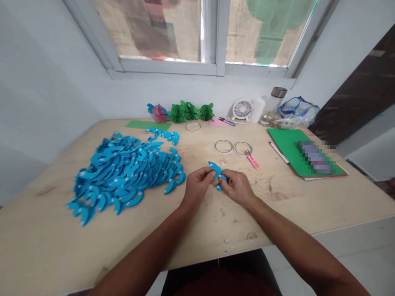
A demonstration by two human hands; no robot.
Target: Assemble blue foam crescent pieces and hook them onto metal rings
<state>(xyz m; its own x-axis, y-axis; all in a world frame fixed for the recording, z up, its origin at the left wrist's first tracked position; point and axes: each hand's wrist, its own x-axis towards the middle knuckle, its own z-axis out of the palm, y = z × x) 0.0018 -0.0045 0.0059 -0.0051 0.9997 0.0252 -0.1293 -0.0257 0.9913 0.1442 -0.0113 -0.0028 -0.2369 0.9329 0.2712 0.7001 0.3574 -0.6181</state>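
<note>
A small curved blue piece (215,168) with a pale patch is held between my two hands over the middle of the table. My left hand (198,184) pinches its left side between thumb and fingers. On its right side, my right hand (237,186) grips the lower part, and my fingers partly cover it. To the left of my hands lies a large heap of similar curved blue pieces (132,164), many with small white patches. A few more blue pieces (165,135) lie just behind the heap.
Behind my hands lie metal rings (223,146) and pink-handled snips (253,160). Green paper ornaments (188,111), a small fan (242,109) and a glass bottle (274,105) stand along the wall. At right, a phone (316,157) rests on a green folder (285,150).
</note>
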